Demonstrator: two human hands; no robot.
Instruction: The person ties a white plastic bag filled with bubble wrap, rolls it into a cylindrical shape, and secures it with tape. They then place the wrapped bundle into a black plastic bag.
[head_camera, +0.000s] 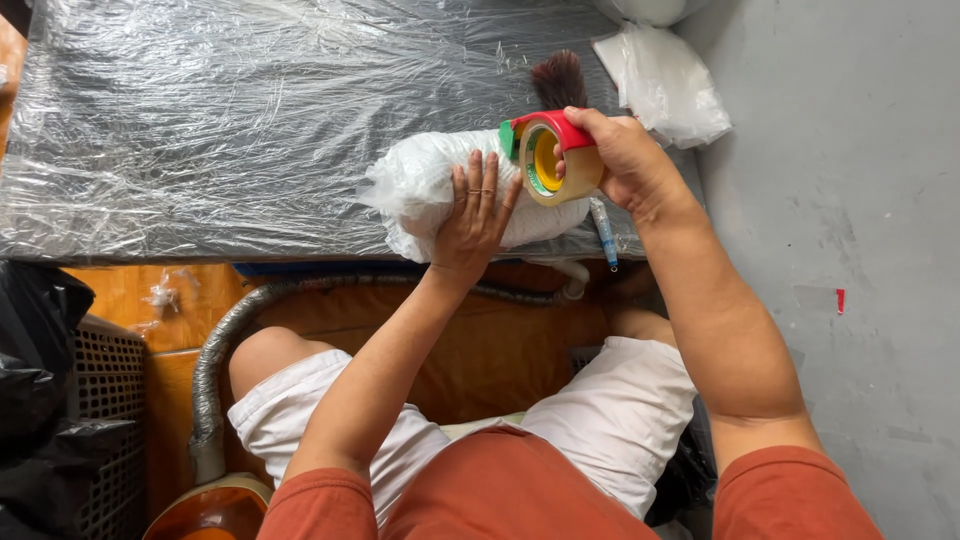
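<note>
A white bundle wrapped in clear plastic (420, 185) lies at the near edge of a dark table covered with plastic film (230, 110). My left hand (475, 215) rests flat on top of the bundle, fingers spread. My right hand (625, 160) grips a tape dispenser with a red handle and a roll of tan packing tape (552, 160), held against the bundle's right end. A dark brush tip (560, 80) pokes out behind the dispenser.
A folded white plastic bag (665, 80) lies at the table's right corner. A blue pen (605, 235) sits at the table edge. A grey corrugated hose (225, 340) curves below the table. Black bags and a perforated crate (100, 400) stand left. Grey floor (850, 250) lies right.
</note>
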